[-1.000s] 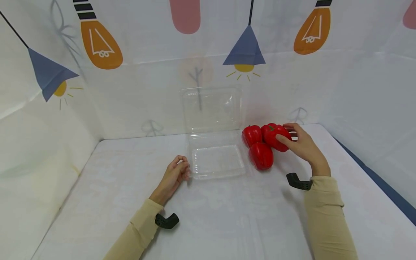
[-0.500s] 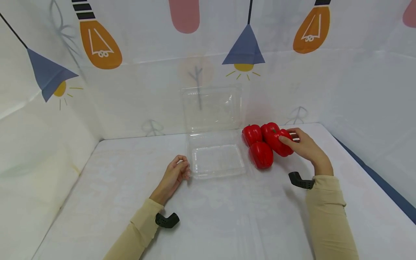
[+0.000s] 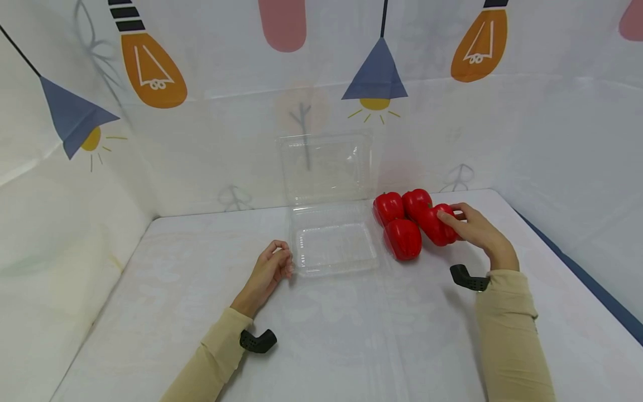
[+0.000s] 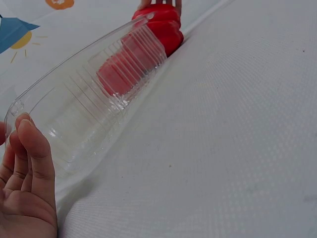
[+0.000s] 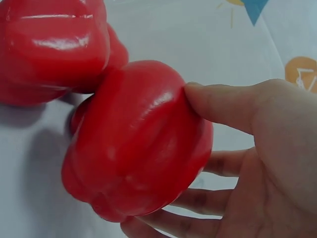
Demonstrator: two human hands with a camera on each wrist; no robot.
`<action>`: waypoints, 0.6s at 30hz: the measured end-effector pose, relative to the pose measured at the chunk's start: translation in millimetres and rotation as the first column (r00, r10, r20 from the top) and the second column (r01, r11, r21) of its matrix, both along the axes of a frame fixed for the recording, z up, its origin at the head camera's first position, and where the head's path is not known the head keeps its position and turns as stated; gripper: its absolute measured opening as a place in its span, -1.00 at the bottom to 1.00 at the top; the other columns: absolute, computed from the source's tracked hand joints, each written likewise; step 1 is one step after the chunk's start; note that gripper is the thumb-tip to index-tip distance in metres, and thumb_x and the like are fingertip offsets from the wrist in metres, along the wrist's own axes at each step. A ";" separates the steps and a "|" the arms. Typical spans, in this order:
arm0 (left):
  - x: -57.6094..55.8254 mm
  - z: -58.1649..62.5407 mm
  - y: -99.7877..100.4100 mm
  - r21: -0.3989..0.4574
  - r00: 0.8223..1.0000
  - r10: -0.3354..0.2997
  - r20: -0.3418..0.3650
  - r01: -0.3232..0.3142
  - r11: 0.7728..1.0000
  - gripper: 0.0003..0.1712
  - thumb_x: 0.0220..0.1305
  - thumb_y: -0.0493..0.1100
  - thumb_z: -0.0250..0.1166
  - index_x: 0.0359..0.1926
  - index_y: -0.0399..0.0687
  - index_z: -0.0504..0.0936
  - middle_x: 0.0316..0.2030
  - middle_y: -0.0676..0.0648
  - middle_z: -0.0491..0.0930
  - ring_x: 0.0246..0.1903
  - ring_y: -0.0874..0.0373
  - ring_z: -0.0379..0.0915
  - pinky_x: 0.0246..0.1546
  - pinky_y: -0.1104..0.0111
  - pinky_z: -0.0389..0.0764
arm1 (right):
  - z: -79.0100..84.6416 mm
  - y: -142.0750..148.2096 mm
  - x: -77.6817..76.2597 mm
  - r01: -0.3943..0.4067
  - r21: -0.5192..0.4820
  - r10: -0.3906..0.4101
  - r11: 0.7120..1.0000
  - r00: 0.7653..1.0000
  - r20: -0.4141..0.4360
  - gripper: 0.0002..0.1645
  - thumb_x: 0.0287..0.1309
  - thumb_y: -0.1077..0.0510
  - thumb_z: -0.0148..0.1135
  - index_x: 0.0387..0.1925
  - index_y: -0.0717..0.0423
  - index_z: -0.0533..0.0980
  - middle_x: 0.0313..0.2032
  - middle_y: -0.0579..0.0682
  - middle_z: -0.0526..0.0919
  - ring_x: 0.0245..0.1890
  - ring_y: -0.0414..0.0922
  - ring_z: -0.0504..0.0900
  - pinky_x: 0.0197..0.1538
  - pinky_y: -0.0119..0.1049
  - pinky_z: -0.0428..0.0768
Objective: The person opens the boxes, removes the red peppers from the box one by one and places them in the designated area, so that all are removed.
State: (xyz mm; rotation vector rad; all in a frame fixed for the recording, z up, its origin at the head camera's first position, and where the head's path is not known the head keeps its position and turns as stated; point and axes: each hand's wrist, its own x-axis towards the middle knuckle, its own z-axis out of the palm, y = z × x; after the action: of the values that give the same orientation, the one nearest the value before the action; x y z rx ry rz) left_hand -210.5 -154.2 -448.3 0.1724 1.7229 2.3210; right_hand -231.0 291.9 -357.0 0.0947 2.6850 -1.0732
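My right hand (image 3: pixel 479 231) grips a red bell pepper (image 3: pixel 438 224), thumb on its upper side and fingers round the far side. In the right wrist view the pepper (image 5: pixel 141 144) sits tilted in that hand, close to the other peppers. A clear plastic clamshell container (image 3: pixel 335 272) lies open at the table's middle, its lid (image 3: pixel 326 167) standing up at the back. At its left front corner, my left hand (image 3: pixel 267 273) pinches the rim; the left wrist view has the thumb and fingers (image 4: pixel 34 144) on that corner. The container holds nothing.
Three more red bell peppers cluster right of the container: one front (image 3: pixel 403 240), one back left (image 3: pixel 389 207), one back right (image 3: pixel 416 202). A white printed curtain (image 3: pixel 216 139) stands behind the white table (image 3: pixel 321 340).
My right hand has drawn the gripped pepper slightly right and toward me, uncovering more of the back right pepper. The left hand and container have stayed in place.
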 end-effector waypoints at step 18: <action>-0.5 -0.4 -0.7 -0.001 1.000 -0.005 -0.009 0.005 1.000 -0.96 0.41 -0.24 -0.04 -0.20 -0.01 0.32 -0.56 0.09 0.40 -0.59 0.30 0.37 -0.56 0.52 0.47 | -9.1 6.0 -1.8 -0.081 -0.052 0.084 0.995 0.995 0.059 -0.03 0.31 -0.32 -0.17 0.37 0.37 -0.07 0.24 0.42 0.16 0.17 0.31 0.25 0.06 0.01 0.58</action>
State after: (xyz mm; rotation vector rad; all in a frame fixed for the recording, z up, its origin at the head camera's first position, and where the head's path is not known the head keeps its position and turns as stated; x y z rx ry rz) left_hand -211.0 -154.9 -448.7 0.1871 1.7259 2.3199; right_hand -232.7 297.9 -366.1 0.0074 2.5831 -1.0927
